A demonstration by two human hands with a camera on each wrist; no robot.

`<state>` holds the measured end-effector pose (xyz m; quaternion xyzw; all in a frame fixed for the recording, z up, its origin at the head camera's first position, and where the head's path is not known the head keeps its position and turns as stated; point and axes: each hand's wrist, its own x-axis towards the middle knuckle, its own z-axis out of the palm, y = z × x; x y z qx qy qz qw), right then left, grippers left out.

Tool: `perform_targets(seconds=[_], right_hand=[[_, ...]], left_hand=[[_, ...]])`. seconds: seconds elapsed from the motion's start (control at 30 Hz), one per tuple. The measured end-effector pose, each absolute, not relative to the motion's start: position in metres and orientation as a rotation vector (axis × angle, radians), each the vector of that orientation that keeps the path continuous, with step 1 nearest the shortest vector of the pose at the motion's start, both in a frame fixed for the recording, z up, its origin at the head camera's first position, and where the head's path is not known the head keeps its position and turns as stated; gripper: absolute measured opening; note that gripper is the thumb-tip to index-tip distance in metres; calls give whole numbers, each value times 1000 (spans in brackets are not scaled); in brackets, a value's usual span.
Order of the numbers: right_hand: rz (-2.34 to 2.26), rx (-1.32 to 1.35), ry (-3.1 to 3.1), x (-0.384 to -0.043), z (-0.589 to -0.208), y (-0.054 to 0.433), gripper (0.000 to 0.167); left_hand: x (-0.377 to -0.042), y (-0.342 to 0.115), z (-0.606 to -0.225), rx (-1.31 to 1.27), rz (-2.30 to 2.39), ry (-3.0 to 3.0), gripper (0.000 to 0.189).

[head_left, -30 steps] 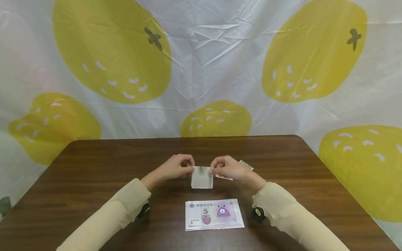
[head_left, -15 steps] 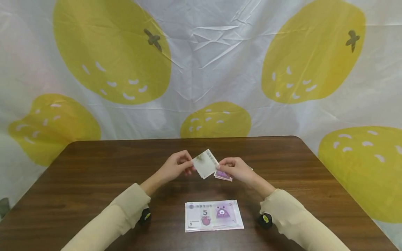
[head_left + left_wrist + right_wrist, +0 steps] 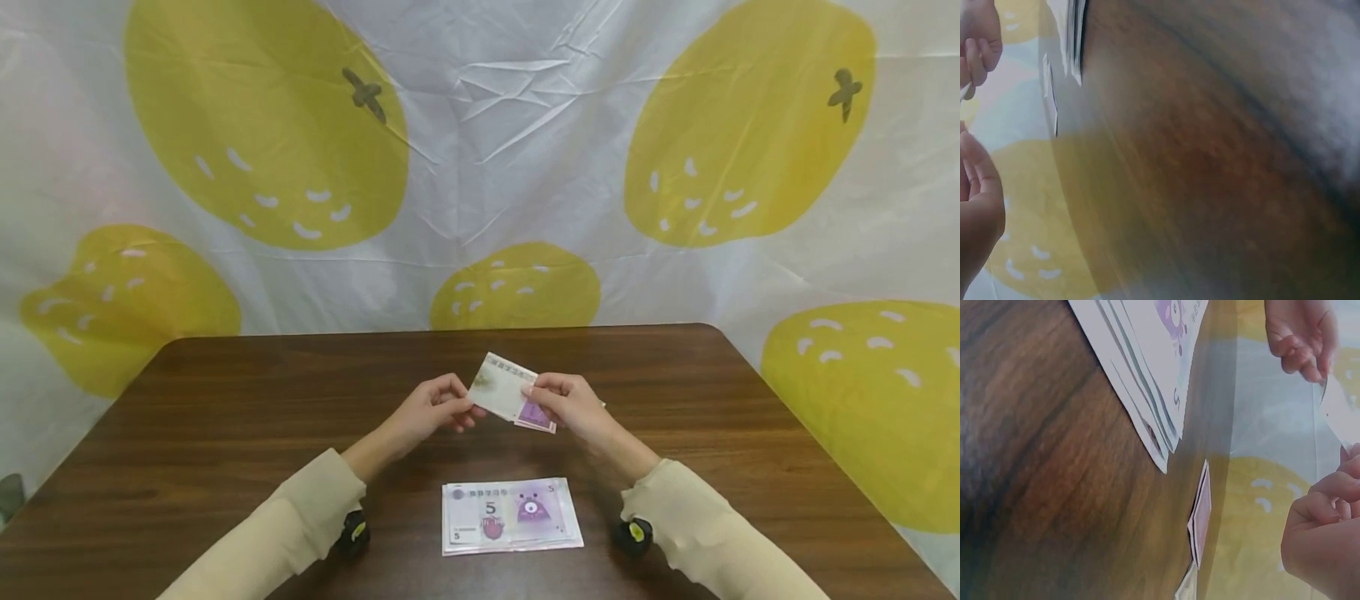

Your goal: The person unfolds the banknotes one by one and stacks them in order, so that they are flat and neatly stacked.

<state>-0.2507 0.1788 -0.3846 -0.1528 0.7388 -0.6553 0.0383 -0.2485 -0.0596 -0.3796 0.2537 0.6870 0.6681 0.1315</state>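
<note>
Above the table, a pale folded play banknote (image 3: 497, 388) with greenish-brown print is held between both hands. The left hand (image 3: 433, 408) pinches its lower left corner between thumb and fingers. At its right edge, the right hand (image 3: 572, 407) grips it with the thumb on top. Seen from the right wrist, the folded note (image 3: 1340, 412) spans the gap between the two hands. A folded purple note (image 3: 537, 417) lies on the table, partly covered by the held note and the right hand in the head view.
Nearer the person lies a stack of flat play banknotes (image 3: 525, 537), a purple 5 on top. Another folded note (image 3: 1187, 585) lies beyond the purple one, mostly hidden by the right hand in the head view. A lemon-patterned cloth (image 3: 517, 200) hangs behind the wooden table (image 3: 247, 392).
The folded banknote has been lifted and turned clockwise, and has shifted right over the purple note. Both hands have moved slightly right with it. The stack stays put.
</note>
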Motion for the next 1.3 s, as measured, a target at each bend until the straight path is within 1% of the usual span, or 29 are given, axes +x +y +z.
perform_targets(seconds=[0.17,0.37,0.57,0.67,0.77,1.1,1.3], right_hand=[[-1930,-412,2346,-238,-366,175,24],[-1803,-425,2440,-236,-363,179,21],[-1703,-467,2476,-235,-366,179,19],[-1681,-484,2475,-234,-366,179,19],[-1675,-497,2464,-233,-365,179,18],[-1626,-535,2500,-229,-367,179,20],[-1634,-614,2493,-220,-361,178,16]], left_hand=[[-248,-60,-379,755,1846,2087,10],[-249,-60,-370,840,1772,2434,17],[-249,-56,-361,1062,1629,2719,23],[-249,-53,-359,1172,1571,2728,24],[-248,-50,-358,1231,1532,2703,21],[-246,-47,-361,1150,1548,2612,7],[-224,-47,-336,1081,1581,2460,6]])
